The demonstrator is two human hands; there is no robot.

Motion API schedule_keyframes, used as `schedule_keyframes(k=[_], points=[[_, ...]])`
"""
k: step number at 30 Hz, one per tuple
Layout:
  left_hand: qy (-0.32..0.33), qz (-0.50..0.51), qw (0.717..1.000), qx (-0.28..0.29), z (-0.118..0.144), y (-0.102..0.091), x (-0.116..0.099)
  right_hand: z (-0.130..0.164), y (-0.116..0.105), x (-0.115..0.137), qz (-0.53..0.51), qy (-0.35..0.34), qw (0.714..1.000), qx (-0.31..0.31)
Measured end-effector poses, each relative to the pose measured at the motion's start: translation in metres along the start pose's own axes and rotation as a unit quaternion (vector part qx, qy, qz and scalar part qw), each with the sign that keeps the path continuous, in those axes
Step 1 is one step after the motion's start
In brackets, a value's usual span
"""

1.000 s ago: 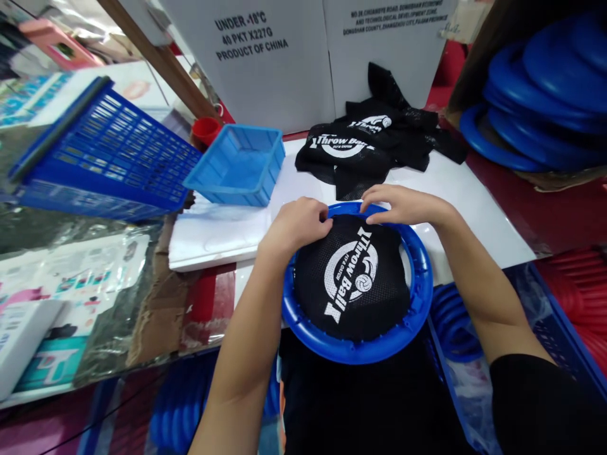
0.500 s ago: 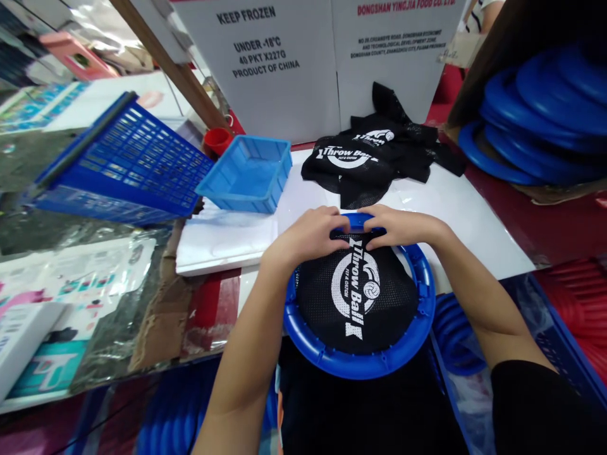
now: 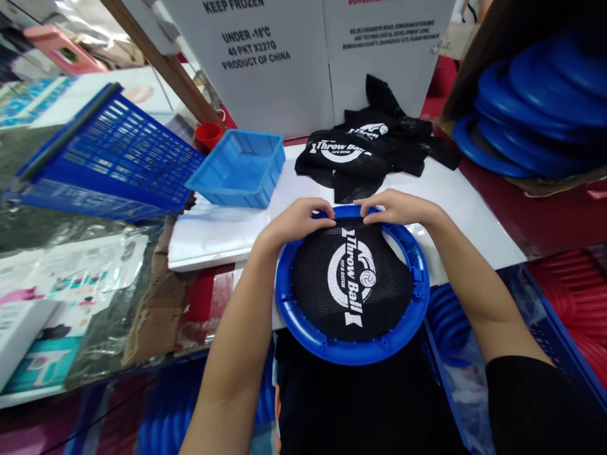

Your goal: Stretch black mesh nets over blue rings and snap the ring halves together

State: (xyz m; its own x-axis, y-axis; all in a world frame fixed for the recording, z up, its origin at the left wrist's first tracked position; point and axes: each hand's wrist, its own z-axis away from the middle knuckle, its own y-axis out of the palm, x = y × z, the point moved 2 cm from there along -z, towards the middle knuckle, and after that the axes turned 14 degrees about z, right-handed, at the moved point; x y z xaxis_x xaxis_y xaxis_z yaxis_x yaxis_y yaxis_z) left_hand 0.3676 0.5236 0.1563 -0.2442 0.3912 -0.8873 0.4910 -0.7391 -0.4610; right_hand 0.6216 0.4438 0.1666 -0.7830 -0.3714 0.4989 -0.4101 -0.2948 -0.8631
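Note:
A blue plastic ring (image 3: pixel 353 352) lies at the near edge of the white work surface, partly over my lap. Black mesh fabric (image 3: pixel 315 284) printed "Throw Ball" spans its inside, and a gap shows between fabric and rim at the upper right. My left hand (image 3: pixel 303 218) pinches the far rim and the mesh edge, left of centre. On the same rim, a little to the right, my right hand (image 3: pixel 391 207) grips with thumb on the mesh side and fingers over the ring. Beyond the ring lies a heap of black mesh pieces (image 3: pixel 351 155).
A light-blue tray (image 3: pixel 241 174) and a blue basket (image 3: pixel 118 151) stand on the left, with a red cup (image 3: pixel 208 134) behind. Blue rings (image 3: pixel 531 107) are stacked at the right. A white carton (image 3: pixel 256 82) closes off the back. Red rings (image 3: pixel 578 291) lie lower right.
My hands have moved apart along the far rim, the left one leftward. More of the mesh's far edge now lies against the ring. The whole view has shifted slightly.

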Motion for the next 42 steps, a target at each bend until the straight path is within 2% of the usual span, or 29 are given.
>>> schedule_keyframes(k=[4,12,19,32,42], points=[[-0.036,0.051,0.997,-0.036,-0.001,-0.004,0.007,-0.003,0.001,-0.004,-0.013,0.001,0.999,-0.034],[-0.071,0.088,0.993,-0.033,-0.002,-0.007,0.014,-0.01,0.005,-0.01,0.002,-0.003,0.999,-0.053],[-0.091,0.135,0.986,-0.041,-0.001,-0.008,0.02,-0.012,0.006,-0.012,0.005,-0.02,0.999,-0.045],[-0.062,0.09,0.994,0.002,0.002,-0.008,0.012,-0.012,0.006,-0.009,0.014,0.01,0.999,-0.027],[-0.065,0.061,0.996,-0.024,0.003,-0.01,0.014,-0.012,0.005,-0.005,0.006,0.007,1.0,-0.013]])
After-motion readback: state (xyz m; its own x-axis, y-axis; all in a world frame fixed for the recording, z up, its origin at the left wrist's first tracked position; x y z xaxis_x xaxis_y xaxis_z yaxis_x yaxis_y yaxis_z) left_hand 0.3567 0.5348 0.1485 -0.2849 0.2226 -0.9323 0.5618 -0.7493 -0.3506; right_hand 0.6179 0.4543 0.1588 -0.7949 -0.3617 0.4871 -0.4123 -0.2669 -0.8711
